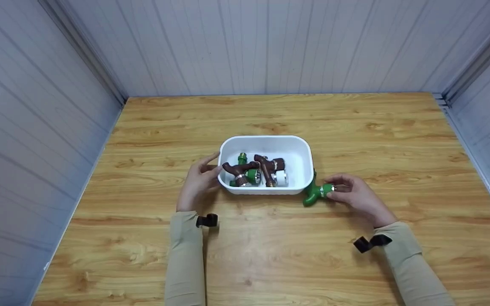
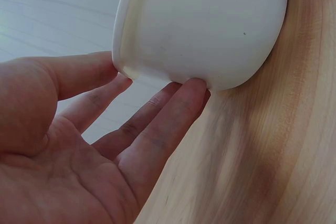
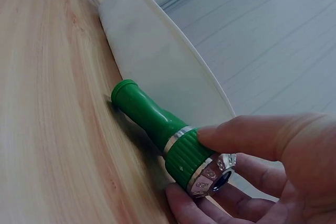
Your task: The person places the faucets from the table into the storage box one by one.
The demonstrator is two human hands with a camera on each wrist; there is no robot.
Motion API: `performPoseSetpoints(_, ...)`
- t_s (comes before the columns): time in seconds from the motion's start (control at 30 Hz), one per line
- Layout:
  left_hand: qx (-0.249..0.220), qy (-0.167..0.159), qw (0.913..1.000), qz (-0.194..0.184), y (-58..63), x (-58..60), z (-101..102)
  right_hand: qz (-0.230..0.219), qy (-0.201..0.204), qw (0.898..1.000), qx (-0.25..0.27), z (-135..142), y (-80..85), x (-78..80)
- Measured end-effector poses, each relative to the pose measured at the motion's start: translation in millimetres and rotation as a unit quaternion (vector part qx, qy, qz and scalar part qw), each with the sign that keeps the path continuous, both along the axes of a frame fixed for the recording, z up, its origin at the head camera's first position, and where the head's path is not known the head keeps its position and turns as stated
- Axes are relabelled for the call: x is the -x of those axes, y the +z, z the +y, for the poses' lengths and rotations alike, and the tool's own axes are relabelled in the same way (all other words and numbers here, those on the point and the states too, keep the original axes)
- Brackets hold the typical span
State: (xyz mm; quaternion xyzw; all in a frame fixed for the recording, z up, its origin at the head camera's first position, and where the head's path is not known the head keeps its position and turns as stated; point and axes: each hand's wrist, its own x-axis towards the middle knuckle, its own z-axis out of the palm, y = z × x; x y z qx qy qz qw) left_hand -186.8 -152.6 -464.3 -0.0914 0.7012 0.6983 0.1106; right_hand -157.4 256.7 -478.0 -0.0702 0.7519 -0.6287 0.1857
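Observation:
A white plastic tub (image 1: 299,163) stands on the wooden table, holding several plastic taps: brown taps (image 1: 266,170) and green parts (image 1: 242,158). At the tub's left end, my left hand (image 1: 200,180) touches the wall with nearly straight fingers (image 2: 157,129), its thumb at the rim. My right hand (image 1: 355,196) pinches a green tap (image 1: 311,192) by its ribbed, silver-ringed end, thumb on one side and fingers on the other. This tap lies just outside the tub's right front corner. In the right wrist view, its spout runs along beside the tub wall.
The wood-grain table (image 1: 245,255) extends around the tub on every side. Pale panel walls (image 1: 245,46) enclose it at the back, left and right. A white round-ended piece (image 1: 281,177) sits among the taps in the tub. Black straps with cameras (image 1: 372,243) are on both sleeves.

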Motion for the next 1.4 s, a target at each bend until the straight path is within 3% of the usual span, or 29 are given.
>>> performPoseSetpoints(0.27,0.017,-0.015,0.9994,0.027,1.2,-0.4,-0.2,0.001,-0.002,1.000,-0.010,1.5,-1.0,-2.1)
performPoseSetpoints(0.53,0.019,-0.015,0.9994,0.026,1.7,0.7,-0.7,-0.021,-0.025,0.999,-0.020,5.2,0.0,-4.1)
performPoseSetpoints(0.83,0.031,-0.009,0.9993,0.016,3.3,-0.4,-0.4,-0.012,-0.033,0.999,-0.022,8.9,1.5,-7.6)
performPoseSetpoints(1.13,0.013,-0.009,0.9998,0.014,3.3,-0.7,-0.4,-0.012,-0.046,0.998,-0.040,13.7,5.7,-10.7)
performPoseSetpoints(1.2,0.006,-0.016,0.9998,0.011,9.7,-3.0,0.4,-0.008,-0.047,0.998,-0.039,14.9,6.4,-11.2)
performPoseSetpoints(1.4,0.007,-0.009,0.9999,0.010,5.9,-1.0,0.3,-0.017,-0.047,0.998,-0.035,18.1,10.7,-13.1)
